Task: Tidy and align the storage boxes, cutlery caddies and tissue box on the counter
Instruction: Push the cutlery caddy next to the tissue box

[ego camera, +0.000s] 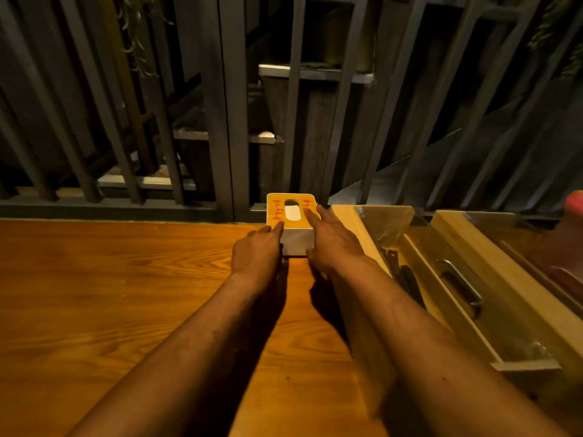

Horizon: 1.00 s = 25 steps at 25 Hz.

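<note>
A small tissue box (pixel 291 222) with a wooden top, an oval slot and red writing stands at the far edge of the wooden counter (pixel 110 294). My left hand (pixel 257 250) presses against its left side, index finger on the top edge. On its right side rests my right hand (pixel 331 241), fingers lying over the top. Just right of the tissue box sits a long wooden cutlery caddy (pixel 448 288) with a clear lid and a metal handle inside. A second wooden storage box (pixel 517 272) lies beside it further right.
A dark metal railing (pixel 227 121) with vertical bars runs along the counter's far edge. A red object (pixel 574 201) shows at the right frame edge. Bare counter surface stretches to the left of my arms.
</note>
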{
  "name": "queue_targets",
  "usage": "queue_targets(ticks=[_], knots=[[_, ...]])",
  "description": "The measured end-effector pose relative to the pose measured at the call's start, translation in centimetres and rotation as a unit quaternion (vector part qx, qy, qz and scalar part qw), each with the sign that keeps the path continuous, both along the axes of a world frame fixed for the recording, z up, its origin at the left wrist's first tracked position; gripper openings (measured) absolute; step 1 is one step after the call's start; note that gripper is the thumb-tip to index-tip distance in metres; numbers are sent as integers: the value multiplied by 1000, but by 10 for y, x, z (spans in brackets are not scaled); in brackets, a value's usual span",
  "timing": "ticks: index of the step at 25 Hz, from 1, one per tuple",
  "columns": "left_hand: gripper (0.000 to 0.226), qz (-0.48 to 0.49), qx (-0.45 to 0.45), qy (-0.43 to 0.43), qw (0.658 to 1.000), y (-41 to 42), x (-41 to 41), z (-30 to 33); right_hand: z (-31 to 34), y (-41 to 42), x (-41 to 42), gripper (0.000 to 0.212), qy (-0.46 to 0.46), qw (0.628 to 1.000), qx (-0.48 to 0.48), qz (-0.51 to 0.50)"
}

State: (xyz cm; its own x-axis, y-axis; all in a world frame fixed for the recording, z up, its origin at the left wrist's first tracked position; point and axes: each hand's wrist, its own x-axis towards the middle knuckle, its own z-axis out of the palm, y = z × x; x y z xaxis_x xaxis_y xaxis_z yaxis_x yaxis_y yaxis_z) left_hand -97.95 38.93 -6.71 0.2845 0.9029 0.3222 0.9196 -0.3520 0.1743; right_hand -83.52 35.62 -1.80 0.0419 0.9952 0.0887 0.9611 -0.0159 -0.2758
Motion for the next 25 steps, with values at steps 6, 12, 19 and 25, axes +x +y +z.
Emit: queue_targets(ticks=[6, 12, 19, 25], knots=[[47, -49, 9, -141, 989, -133, 44, 15, -3, -144, 79, 60, 108, 990, 84, -19], [51, -69, -41, -153, 985, -241, 101, 6, -18, -245, 174, 68, 86, 992, 82, -29], [59, -7, -22, -96, 995, -249, 126, -10, -32, -240, 202, 77, 48, 995, 77, 52], [57, -11, -10, -90, 996, -210, 125, -7, -32, -201, 202, 77, 38, 995, 79, 47]])
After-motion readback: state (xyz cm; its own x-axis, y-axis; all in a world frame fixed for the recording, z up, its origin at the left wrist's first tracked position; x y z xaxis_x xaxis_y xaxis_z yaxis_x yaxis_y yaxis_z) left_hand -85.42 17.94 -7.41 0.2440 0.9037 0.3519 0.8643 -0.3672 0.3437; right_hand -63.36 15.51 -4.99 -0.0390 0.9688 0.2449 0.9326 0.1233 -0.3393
